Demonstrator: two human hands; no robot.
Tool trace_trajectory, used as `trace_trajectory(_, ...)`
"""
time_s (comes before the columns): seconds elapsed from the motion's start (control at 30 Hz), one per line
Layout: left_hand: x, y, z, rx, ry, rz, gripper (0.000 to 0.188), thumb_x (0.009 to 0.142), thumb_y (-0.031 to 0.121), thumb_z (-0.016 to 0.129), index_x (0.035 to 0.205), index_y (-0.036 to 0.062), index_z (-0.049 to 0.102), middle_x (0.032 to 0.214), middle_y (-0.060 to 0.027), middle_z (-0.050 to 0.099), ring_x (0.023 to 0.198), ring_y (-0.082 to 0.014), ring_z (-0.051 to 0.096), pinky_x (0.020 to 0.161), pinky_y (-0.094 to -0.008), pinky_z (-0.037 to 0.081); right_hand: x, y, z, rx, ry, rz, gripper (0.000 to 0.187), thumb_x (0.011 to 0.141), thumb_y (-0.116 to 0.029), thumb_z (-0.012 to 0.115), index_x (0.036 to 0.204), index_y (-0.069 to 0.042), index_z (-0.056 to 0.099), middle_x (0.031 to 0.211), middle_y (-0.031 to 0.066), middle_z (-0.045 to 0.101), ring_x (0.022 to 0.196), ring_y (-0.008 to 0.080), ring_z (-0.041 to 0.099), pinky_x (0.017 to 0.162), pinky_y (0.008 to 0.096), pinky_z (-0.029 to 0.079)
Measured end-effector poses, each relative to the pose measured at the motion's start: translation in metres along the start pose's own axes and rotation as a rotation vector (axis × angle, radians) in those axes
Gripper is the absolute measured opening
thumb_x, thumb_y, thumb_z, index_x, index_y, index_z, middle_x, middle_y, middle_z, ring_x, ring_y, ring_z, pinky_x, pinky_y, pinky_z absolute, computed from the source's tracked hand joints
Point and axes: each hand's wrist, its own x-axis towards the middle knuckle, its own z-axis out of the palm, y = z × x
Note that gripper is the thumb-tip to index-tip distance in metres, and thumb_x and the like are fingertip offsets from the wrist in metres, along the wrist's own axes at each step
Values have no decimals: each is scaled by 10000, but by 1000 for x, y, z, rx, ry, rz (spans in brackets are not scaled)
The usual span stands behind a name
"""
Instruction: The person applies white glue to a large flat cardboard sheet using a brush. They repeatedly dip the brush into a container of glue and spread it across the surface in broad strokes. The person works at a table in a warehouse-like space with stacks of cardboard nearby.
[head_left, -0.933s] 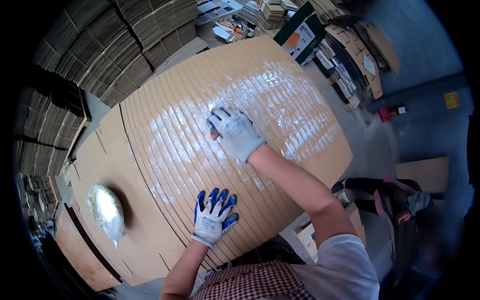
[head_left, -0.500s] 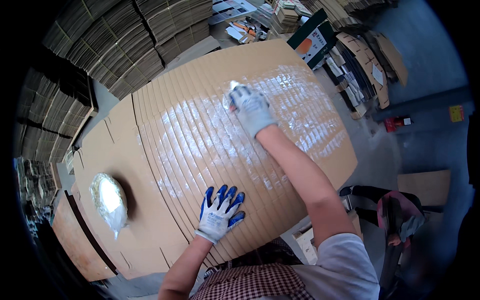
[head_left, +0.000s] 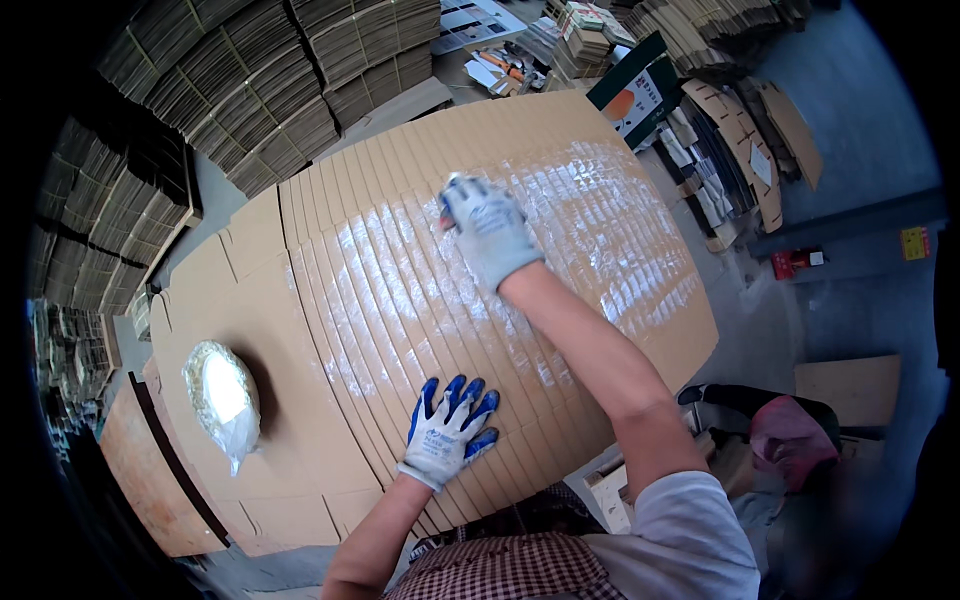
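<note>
Below, left hand (head_left: 452, 428) in a blue-and-white work glove, fingers spread, pressed flat on the near edge of a big stack of flat brown cardboard sheets (head_left: 330, 300) half wrapped in clear shiny plastic film (head_left: 600, 230). Farther up, right hand (head_left: 487, 228) in a grey glove, laid open on the film, gripping nothing. Off left on the bare cardboard, a roll of clear stretch film (head_left: 222, 400).

I see matt brown cardboard stack (head_left: 330, 300) w/ glossy clear plastic wrap (head_left: 600, 230) over it; gloves (head_left: 450, 435) knit cloth, blue rubbery coating.
</note>
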Motion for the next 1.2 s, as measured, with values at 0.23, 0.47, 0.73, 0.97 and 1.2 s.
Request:
trace_trajectory(0.23,1,0,3,5,19,1,517,775,409,500,1223,159,439,1247,-90,421,1166,-285,362,1002,-507,163,-5,13,-24,139,-162,189,127,750,-124,503,872,-105,531,937,104,511,949,261,503,792,378,414)
trace_trajectory(0.47,5,3,-6,-2,79,34,515,749,391,544,1185,124,483,1224,-101,440,1156,-310,372,993,-519,182,-136,3,-69,210,-72,250,328,706,-128,567,1027,-78,521,1137,117,498,1029,284,485,851,377,399)
trace_trajectory(0.73,32,39,9,-36,-33,320,424,770,352,516,1121,115,515,1170,-76,477,1091,-247,433,984,-464,248,-168,68,-58,53,-109,383,329,713,-124,569,1036,-74,533,1148,129,485,1060,282,468,886,381,382)
trace_trajectory(0.97,28,34,15,9,-23,314,457,736,349,543,1135,131,506,1133,-74,496,1057,-249,447,977,-468,246,-156,72,-62,99,-86,413,299,724,-134,561,1017,-94,521,1083,103,516,1002,248,499,853,374,396)
trace_trajectory(1.2,32,37,15,40,-32,324,474,726,355,553,1142,134,502,1135,-77,496,1057,-251,449,970,-475,253,-134,110,-79,78,-126,514,179,751,-143,540,924,-101,521,933,87,526,916,256,515,780,398,408)
